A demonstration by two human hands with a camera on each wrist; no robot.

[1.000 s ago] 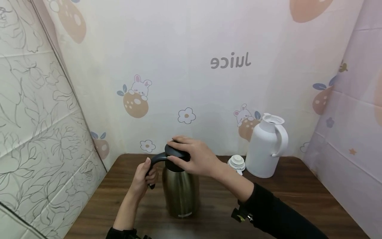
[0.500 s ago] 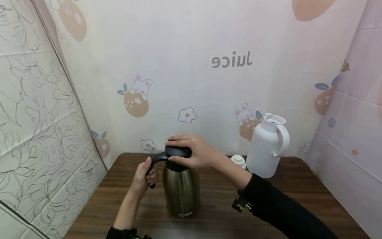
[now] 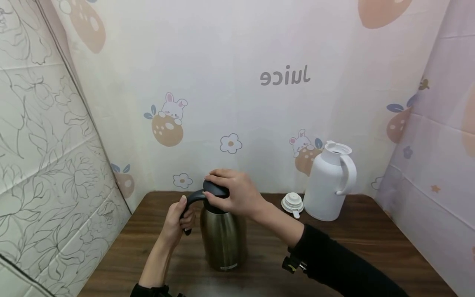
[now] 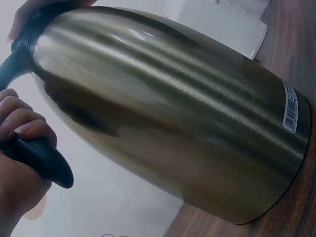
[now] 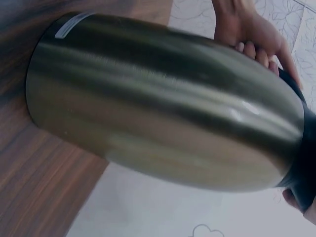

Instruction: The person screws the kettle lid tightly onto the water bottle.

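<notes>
Right now on the dark wooden table [image 3: 122,264] the gold flask [image 3: 224,243] stands upright, and behind it to the right is the white jug [image 3: 322,187], seen whole only from the head camera. The right hand [image 3: 237,193] grasps the black lid [image 3: 216,189] on the flask, thumb and fingers around its rim, while the left hand [image 3: 176,219] wraps its fingers round the black handle [image 3: 193,197]. And look, the white stopper [image 3: 292,202] beside the jug shows whole; half a second ago the right forearm [image 3: 280,222] partly covered it.
</notes>
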